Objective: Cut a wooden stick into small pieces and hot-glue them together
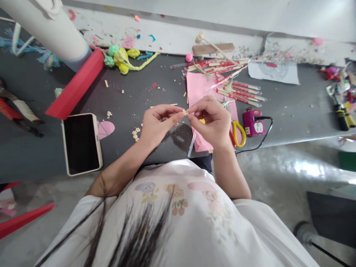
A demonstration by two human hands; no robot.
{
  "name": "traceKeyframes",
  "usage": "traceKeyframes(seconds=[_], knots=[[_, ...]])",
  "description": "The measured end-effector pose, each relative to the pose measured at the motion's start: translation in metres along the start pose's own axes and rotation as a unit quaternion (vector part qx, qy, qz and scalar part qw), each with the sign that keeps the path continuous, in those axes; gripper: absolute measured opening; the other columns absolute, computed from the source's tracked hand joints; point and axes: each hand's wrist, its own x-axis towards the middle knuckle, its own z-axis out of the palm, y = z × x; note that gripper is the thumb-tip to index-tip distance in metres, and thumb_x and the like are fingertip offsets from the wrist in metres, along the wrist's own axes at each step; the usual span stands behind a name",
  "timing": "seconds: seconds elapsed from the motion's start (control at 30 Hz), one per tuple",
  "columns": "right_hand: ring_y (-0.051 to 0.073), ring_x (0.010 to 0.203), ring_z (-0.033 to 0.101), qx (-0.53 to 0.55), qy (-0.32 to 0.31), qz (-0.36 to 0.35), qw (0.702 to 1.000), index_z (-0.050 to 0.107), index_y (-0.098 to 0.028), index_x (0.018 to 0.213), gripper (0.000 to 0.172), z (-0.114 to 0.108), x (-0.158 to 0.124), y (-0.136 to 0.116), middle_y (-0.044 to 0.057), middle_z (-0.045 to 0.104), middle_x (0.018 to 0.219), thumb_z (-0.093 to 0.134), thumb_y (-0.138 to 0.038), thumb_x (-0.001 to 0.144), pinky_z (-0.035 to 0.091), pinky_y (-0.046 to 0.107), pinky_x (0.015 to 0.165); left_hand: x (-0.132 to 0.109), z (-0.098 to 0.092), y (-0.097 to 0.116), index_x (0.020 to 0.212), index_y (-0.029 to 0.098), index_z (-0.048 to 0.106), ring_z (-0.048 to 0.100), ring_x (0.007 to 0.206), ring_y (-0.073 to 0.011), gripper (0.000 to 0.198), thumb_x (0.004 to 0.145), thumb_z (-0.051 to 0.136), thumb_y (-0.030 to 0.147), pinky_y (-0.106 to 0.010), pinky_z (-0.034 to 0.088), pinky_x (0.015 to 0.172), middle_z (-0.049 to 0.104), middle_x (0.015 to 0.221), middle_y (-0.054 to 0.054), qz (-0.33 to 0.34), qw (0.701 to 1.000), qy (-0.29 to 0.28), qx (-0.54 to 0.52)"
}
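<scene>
Thumb and forefinger of my left hand [160,124] pinch one side of a small pale beige piece [184,112]. My right hand [211,120] grips the piece's other side with its fingertips, so the two hands nearly meet over the dark table [130,85]. Similar small pale pieces [135,133] lie beside my left wrist. Under my right hand is a pink sheet [196,87]. Yellow-handled scissors [239,134] rest by my right wrist, partly hidden.
A phone [82,144], a red box-like bar [76,85] and pliers [18,107] are at the left. Red-and-white wrapped sticks [241,92], a drawn paper [274,72] and a purple box with a cable [253,123] are at the right. Yellow yarn [122,61] lies behind.
</scene>
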Motion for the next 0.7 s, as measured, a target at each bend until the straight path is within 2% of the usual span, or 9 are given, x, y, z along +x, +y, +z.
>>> traceKeyframes(seconds=[0.17, 0.43, 0.57, 0.7], knots=[[0.009, 0.063, 0.05, 0.006, 0.01, -0.003, 1.0, 0.069, -0.021, 0.083, 0.005, 0.0, -0.001, 0.0, -0.002, 0.056, 0.073, 0.07, -0.02, 0.079, 0.042, 0.024, 0.054, -0.001, 0.0, -0.003, 0.079, 0.024, 0.076, 0.049, 0.046, -0.0046, 0.024, 0.064, 0.082, 0.041, -0.019, 0.034, 0.042, 0.065, 0.061, 0.001, 0.027, 0.999, 0.019, 0.032], [0.011, 0.064, 0.052, -0.014, 0.014, 0.011, 1.0, 0.068, -0.023, 0.081, 0.006, 0.001, -0.002, 0.002, -0.001, 0.059, 0.074, 0.069, -0.029, 0.082, 0.045, 0.027, 0.056, -0.005, 0.003, 0.006, 0.08, 0.02, 0.076, 0.059, 0.059, -0.009, 0.028, 0.065, 0.081, 0.044, -0.022, 0.044, 0.055, 0.073, 0.076, -0.003, 0.077, 0.985, 0.058, 0.142], [0.011, 0.066, 0.053, -0.014, 0.012, 0.009, 1.0, 0.068, -0.023, 0.081, 0.007, 0.002, -0.002, 0.002, 0.0, 0.061, 0.076, 0.067, -0.03, 0.083, 0.046, 0.027, 0.058, -0.006, 0.002, 0.008, 0.081, 0.022, 0.076, 0.06, 0.061, -0.0099, 0.027, 0.067, 0.079, 0.044, -0.023, 0.045, 0.057, 0.074, 0.08, -0.003, 0.097, 0.98, 0.066, 0.164], [0.012, 0.068, 0.054, -0.008, 0.016, 0.009, 1.0, 0.068, -0.024, 0.081, 0.007, 0.002, -0.003, 0.003, 0.0, 0.062, 0.076, 0.066, -0.03, 0.084, 0.046, 0.028, 0.059, -0.005, 0.003, 0.008, 0.079, 0.024, 0.077, 0.058, 0.058, -0.0102, 0.025, 0.068, 0.078, 0.046, -0.025, 0.043, 0.054, 0.073, 0.075, -0.002, 0.109, 0.978, 0.058, 0.166]])
